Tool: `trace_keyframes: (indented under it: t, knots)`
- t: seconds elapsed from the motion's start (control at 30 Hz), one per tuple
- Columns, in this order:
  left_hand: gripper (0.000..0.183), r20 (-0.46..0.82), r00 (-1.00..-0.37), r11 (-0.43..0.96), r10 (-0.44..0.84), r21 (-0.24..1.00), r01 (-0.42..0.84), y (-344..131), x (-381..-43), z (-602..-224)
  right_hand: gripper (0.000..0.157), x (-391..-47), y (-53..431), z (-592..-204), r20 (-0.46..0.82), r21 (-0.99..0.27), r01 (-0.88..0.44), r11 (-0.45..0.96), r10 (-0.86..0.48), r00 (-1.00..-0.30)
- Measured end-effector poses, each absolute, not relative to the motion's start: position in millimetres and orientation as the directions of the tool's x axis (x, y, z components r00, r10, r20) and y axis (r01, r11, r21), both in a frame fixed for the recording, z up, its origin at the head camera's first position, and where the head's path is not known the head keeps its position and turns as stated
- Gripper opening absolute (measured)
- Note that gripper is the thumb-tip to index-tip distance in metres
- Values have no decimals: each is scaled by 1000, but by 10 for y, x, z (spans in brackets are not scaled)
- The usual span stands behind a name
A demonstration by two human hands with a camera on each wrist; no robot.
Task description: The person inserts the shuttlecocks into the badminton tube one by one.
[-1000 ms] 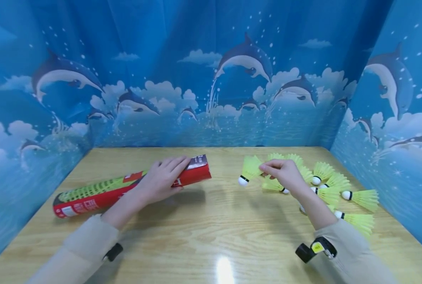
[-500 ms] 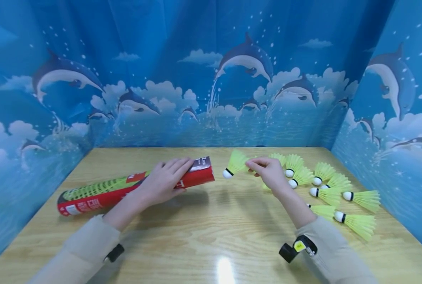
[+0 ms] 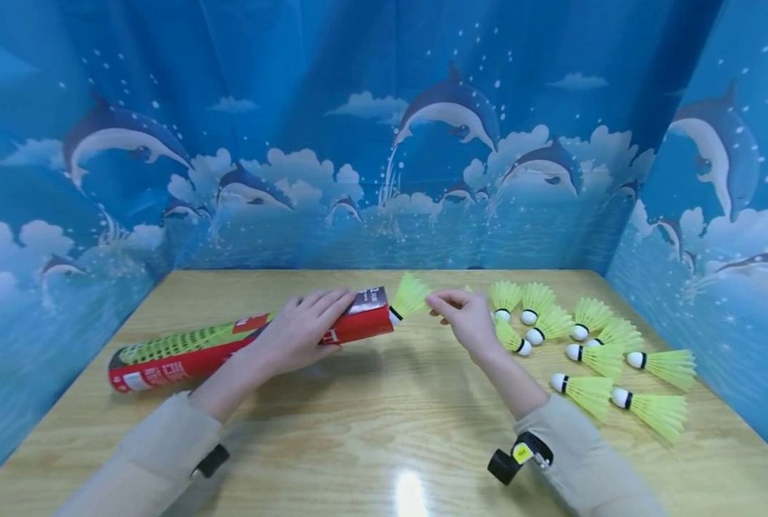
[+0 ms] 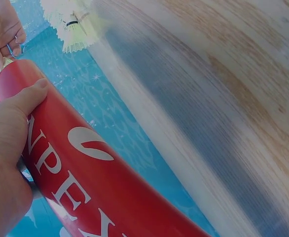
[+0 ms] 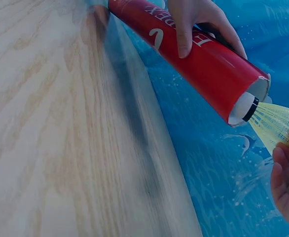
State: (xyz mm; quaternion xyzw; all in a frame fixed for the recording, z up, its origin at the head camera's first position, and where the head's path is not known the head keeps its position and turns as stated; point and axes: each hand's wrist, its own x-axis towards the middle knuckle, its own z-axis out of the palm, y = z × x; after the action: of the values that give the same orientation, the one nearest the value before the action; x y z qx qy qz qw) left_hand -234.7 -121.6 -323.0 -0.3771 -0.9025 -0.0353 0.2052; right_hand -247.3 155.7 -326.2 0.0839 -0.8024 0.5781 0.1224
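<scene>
A red and green shuttlecock tube (image 3: 190, 359) lies slantwise, its right end raised off the table. My left hand (image 3: 302, 327) grips it near that end, thumb along the near side, as the left wrist view shows. The tube's mouth faces right. My right hand (image 3: 468, 319) pinches the skirt edge of a yellow shuttlecock (image 3: 410, 294) between thumb and fingertips. In the right wrist view the white cork of this shuttlecock (image 5: 272, 121) sits just inside the open mouth of the tube (image 5: 198, 61), and its skirt sticks out.
Several yellow shuttlecocks (image 3: 590, 395) lie scattered on the right side of the wooden table (image 3: 358, 445). A blue curtain printed with dolphins (image 3: 293, 201) stands along the back and sides. Each wrist bears a strapped camera.
My right hand has carried the shuttlecock leftward to the tube, and its cork has entered the mouth. The tube has shifted slightly to the right in my left hand.
</scene>
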Motion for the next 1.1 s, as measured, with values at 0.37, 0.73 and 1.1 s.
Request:
trace_keyframes:
  t: [0.37, 0.73, 1.1]
  knots:
    - [93, 400, -626, 705, 669, -73, 706, -1204, -2337, -3230, 15, -2439, 1464, -3328, 276, -911, -281, 303, -61, -959]
    - [94, 415, -609, 696, 676, -89, 712, -1192, -2338, -3227, 16, -2440, 1445, -3350, 283, -858, -334, 390, -183, -941]
    - [93, 405, -623, 702, 669, -68, 709, -1183, -2352, -3223, 14, -2435, 1399, -3328, 256, -850, -321, 417, -205, -945]
